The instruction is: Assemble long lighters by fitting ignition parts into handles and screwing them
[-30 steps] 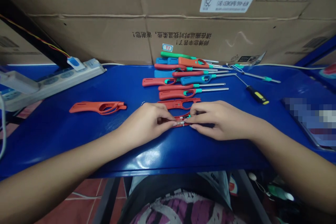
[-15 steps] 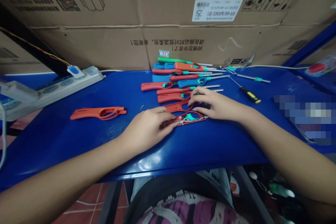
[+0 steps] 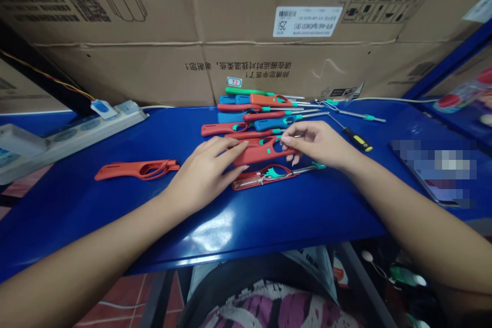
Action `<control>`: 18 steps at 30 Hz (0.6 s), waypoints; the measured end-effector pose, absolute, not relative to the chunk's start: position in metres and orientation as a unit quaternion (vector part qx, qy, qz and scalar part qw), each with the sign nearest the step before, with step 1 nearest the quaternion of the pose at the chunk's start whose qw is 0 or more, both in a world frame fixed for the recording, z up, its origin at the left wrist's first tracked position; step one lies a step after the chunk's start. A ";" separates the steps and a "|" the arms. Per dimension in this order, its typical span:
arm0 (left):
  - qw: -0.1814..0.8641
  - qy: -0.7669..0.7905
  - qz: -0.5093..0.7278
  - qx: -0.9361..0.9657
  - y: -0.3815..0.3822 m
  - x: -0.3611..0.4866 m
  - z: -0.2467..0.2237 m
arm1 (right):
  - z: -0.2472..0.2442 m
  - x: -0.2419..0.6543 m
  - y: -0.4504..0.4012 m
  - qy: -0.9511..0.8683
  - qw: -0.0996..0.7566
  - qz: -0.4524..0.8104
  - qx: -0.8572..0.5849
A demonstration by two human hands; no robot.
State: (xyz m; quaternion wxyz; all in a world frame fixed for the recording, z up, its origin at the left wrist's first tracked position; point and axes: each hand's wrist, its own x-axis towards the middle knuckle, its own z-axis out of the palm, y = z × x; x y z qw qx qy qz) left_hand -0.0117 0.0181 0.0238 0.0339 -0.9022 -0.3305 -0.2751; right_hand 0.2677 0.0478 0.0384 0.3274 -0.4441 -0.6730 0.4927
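Note:
My right hand (image 3: 313, 143) pinches the trigger-loop end of a red lighter casing half (image 3: 253, 154), which is lifted and tilted. At the handle end, my left hand (image 3: 211, 166) has its fingers and thumb closed around the same piece. Just in front of it lies the other half, an opened red lighter (image 3: 251, 180) with a clear fuel tank, a teal trigger, wires and a metal tube showing. Behind my hands several assembled lighters (image 3: 219, 128) in red, blue, orange and green are piled, partly covered by my fingers.
An orange lighter casing (image 3: 134, 170) rests on the blue table (image 3: 292, 225) at left. A white power strip (image 3: 77, 136) stands beyond it. To the right are a yellow-black screwdriver (image 3: 357, 139), a loose metal lighter tube (image 3: 357, 113) and a phone-like slab (image 3: 430, 179). Cardboard (image 3: 146, 72) backs the table.
The red casing half has come up off the table, now between both hands. My left hand has left the opened lighter's handle, and my right hand has shifted slightly up.

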 end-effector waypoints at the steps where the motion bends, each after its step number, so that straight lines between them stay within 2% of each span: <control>1: 0.024 -0.325 -0.283 -0.902 0.018 -0.011 0.023 | 0.039 0.269 0.048 -0.689 0.311 0.482 -0.443; 7: -0.063 -0.356 -0.289 -0.886 0.008 -0.006 0.033 | 0.045 0.277 0.045 -0.880 0.211 0.265 -0.332; 13: -0.117 -0.383 -0.196 -0.895 0.000 -0.003 0.039 | 0.040 0.276 0.043 -0.911 0.179 0.246 -0.277; 18: -0.120 -0.389 -0.134 -0.903 0.000 -0.004 0.036 | 0.035 0.273 0.041 -0.915 0.147 0.261 -0.271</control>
